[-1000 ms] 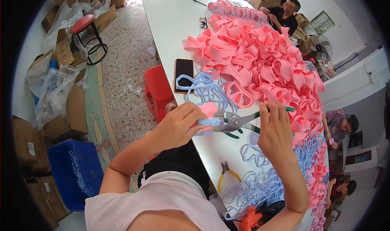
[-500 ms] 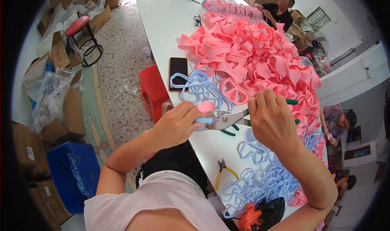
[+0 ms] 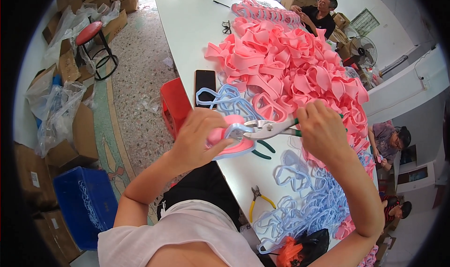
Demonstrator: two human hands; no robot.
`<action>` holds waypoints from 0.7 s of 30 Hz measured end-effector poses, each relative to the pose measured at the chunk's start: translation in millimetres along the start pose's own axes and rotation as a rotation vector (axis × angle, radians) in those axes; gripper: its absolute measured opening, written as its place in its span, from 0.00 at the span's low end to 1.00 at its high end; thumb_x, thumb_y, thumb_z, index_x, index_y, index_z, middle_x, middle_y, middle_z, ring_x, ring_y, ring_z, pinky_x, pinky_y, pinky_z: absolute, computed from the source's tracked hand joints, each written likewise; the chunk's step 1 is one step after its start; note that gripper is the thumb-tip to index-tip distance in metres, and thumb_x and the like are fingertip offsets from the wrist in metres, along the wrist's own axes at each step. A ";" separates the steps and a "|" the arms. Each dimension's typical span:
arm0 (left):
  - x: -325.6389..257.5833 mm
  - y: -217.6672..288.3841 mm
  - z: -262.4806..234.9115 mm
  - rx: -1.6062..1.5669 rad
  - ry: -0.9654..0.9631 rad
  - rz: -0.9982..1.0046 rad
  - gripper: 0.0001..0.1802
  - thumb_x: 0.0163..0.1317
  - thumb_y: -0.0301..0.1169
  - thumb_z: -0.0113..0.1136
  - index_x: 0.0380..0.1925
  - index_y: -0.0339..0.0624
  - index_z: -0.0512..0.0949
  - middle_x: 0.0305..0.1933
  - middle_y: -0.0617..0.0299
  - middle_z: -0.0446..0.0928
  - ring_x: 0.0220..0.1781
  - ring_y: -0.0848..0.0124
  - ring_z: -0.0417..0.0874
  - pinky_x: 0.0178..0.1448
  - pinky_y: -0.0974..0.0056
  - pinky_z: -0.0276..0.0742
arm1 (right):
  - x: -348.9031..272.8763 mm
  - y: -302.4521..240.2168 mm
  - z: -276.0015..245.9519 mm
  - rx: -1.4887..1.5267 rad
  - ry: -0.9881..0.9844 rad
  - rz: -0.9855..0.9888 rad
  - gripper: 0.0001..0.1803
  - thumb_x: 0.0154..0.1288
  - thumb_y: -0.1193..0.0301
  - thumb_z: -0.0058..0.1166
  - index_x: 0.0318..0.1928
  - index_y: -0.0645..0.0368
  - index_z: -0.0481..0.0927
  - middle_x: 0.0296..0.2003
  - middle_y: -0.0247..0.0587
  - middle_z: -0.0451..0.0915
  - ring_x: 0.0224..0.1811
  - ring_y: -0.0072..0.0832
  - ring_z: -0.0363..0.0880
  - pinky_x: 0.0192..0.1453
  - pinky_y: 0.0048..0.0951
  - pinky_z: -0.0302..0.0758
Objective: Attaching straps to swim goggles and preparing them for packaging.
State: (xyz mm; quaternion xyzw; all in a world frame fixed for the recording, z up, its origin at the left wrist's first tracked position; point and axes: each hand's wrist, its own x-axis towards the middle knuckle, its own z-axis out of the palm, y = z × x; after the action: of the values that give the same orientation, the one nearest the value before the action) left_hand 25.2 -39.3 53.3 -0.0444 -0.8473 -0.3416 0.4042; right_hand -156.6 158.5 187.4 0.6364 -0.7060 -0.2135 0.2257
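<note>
My left hand (image 3: pixel 199 138) is closed around a soft pink swim-mask piece (image 3: pixel 216 135) with a light-blue rim, held above the table's near edge. In my right hand (image 3: pixel 323 133) are metal pliers (image 3: pixel 271 129) with green handles, their jaws meeting the blue rim beside my left fingers. Whether the jaws are fully closed on it is too small to tell. Just below, the dark green handles (image 3: pixel 263 149) of another tool rest on the table, its head hidden. Beyond my hands, tangled light-blue frames (image 3: pixel 229 102) lie beside a black phone (image 3: pixel 205 79).
A large heap of pink mask pieces (image 3: pixel 300 60) covers the table's far right. Nearer lie more light-blue frames (image 3: pixel 309 201), yellow-handled cutters (image 3: pixel 257 202) and a black bag (image 3: pixel 314 248). A red stool (image 3: pixel 176 102) and blue crate (image 3: pixel 84 206) stand left. Several people sit around the table.
My left hand has turned the mask piece, so more of its pink loop shows. The pliers have shifted slightly right and up, with their jaws still at the blue rim.
</note>
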 end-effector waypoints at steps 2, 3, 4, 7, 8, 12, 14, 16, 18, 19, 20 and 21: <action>-9.6 -10.1 -10.9 0.208 0.200 0.168 0.23 0.52 0.35 0.72 0.44 0.37 0.73 0.40 0.54 0.74 0.42 0.59 0.77 0.45 0.60 0.75 | -7.7 5.7 6.1 0.067 0.073 0.112 0.03 0.50 0.75 0.51 0.27 0.60 0.72 0.26 0.41 0.74 0.34 0.35 0.76 0.34 0.34 0.75; -19.5 -17.7 -14.7 0.208 0.187 0.119 0.25 0.51 0.38 0.72 0.45 0.37 0.74 0.43 0.54 0.73 0.44 0.59 0.76 0.45 0.60 0.74 | -11.1 8.3 9.8 0.067 0.081 0.102 0.03 0.50 0.75 0.51 0.27 0.60 0.72 0.26 0.41 0.74 0.34 0.35 0.76 0.34 0.34 0.75; -26.3 -20.3 -16.8 0.201 0.173 0.070 0.27 0.51 0.40 0.72 0.47 0.38 0.74 0.46 0.53 0.73 0.45 0.58 0.76 0.46 0.60 0.74 | -17.2 7.8 10.5 0.124 0.049 0.158 0.04 0.49 0.76 0.51 0.28 0.61 0.72 0.27 0.42 0.74 0.34 0.36 0.75 0.34 0.35 0.75; -32.9 -22.5 -9.4 -0.008 0.154 -0.027 0.20 0.55 0.33 0.69 0.46 0.40 0.77 0.42 0.54 0.71 0.41 0.62 0.74 0.43 0.63 0.72 | -29.4 2.2 19.5 0.210 0.007 0.219 0.06 0.47 0.78 0.51 0.29 0.61 0.72 0.29 0.43 0.73 0.35 0.39 0.75 0.35 0.36 0.75; -33.3 -21.9 -8.5 -0.060 0.117 -0.056 0.18 0.55 0.30 0.69 0.46 0.39 0.78 0.40 0.55 0.70 0.40 0.63 0.74 0.42 0.63 0.72 | -32.2 0.1 23.1 0.238 -0.005 0.230 0.07 0.46 0.79 0.51 0.30 0.62 0.72 0.29 0.43 0.73 0.36 0.40 0.75 0.35 0.36 0.75; -27.8 -14.6 -8.3 -0.077 0.068 -0.041 0.15 0.55 0.25 0.67 0.43 0.40 0.78 0.37 0.57 0.69 0.37 0.65 0.72 0.39 0.66 0.70 | -42.4 -8.8 30.2 0.313 -0.033 0.262 0.08 0.45 0.81 0.51 0.30 0.62 0.72 0.31 0.44 0.73 0.37 0.41 0.75 0.35 0.37 0.76; -25.2 -15.6 -8.6 -0.113 0.032 -0.017 0.14 0.55 0.25 0.67 0.43 0.40 0.78 0.37 0.58 0.69 0.37 0.65 0.72 0.39 0.66 0.70 | -48.3 -9.5 32.5 0.372 -0.135 0.305 0.11 0.45 0.82 0.50 0.34 0.63 0.72 0.34 0.46 0.73 0.40 0.43 0.74 0.40 0.38 0.75; -22.6 -15.3 -10.9 -0.152 -0.005 0.010 0.14 0.54 0.25 0.67 0.42 0.40 0.78 0.37 0.58 0.69 0.36 0.65 0.72 0.39 0.66 0.70 | -49.5 -7.5 30.8 0.343 -0.075 0.281 0.14 0.46 0.82 0.50 0.38 0.63 0.72 0.37 0.48 0.73 0.43 0.44 0.73 0.45 0.39 0.74; -19.3 -11.9 -15.8 -0.112 -0.098 0.040 0.14 0.54 0.26 0.67 0.41 0.41 0.78 0.37 0.59 0.69 0.36 0.64 0.73 0.39 0.64 0.71 | -48.6 -7.5 22.5 0.311 -0.015 0.260 0.17 0.47 0.82 0.50 0.42 0.64 0.73 0.40 0.49 0.72 0.45 0.45 0.72 0.49 0.40 0.74; -17.1 -10.5 -17.3 -0.109 -0.100 0.037 0.14 0.54 0.26 0.67 0.41 0.41 0.78 0.37 0.59 0.69 0.36 0.64 0.73 0.39 0.64 0.71 | -45.0 -8.8 17.3 0.281 0.017 0.255 0.19 0.49 0.81 0.50 0.46 0.65 0.72 0.43 0.49 0.72 0.49 0.45 0.72 0.52 0.41 0.72; -14.6 -9.4 -18.3 -0.097 -0.134 0.075 0.15 0.52 0.24 0.67 0.41 0.39 0.79 0.36 0.57 0.69 0.36 0.63 0.73 0.38 0.64 0.71 | -41.1 -10.3 11.8 0.251 0.047 0.251 0.22 0.51 0.80 0.49 0.50 0.65 0.71 0.46 0.50 0.72 0.52 0.45 0.71 0.56 0.42 0.70; -12.4 -8.4 -18.8 -0.085 -0.168 0.113 0.16 0.51 0.22 0.68 0.41 0.37 0.79 0.35 0.56 0.70 0.35 0.62 0.74 0.38 0.64 0.72 | -36.5 -11.2 6.4 0.256 0.046 0.253 0.22 0.51 0.80 0.49 0.50 0.65 0.71 0.46 0.50 0.72 0.52 0.45 0.71 0.56 0.42 0.70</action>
State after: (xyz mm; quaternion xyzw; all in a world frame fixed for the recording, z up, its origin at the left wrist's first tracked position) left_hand 42.8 -54.8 48.1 -0.1378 -0.8591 -0.3488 0.3481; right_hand -148.2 193.8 173.9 0.5709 -0.7964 -0.0771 0.1841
